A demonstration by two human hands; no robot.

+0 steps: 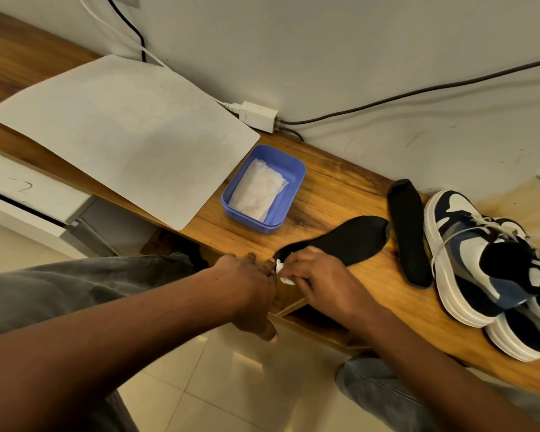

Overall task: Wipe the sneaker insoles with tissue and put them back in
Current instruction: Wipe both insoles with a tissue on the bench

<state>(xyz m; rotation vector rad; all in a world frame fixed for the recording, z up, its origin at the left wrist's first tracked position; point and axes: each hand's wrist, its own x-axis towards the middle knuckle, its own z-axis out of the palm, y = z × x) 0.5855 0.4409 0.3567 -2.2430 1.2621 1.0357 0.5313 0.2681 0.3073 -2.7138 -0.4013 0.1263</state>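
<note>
At the front edge of the wooden desk (340, 194), the right hand (320, 280) curled its fingers round a crumpled white tissue (283, 273) and pressed it on the near end of a flat black fabric insole (349, 240). The left hand (250, 286) met that same end, its fingers bent over the desk's edge; whether it gripped the insole could not be told. A second black insole (409, 235) lay just beside the navy-and-white sneakers (474, 260) towards the right end. A blue plastic tub (289, 202) of tissues sat mid-desk beside a white mat (122, 135).
</note>
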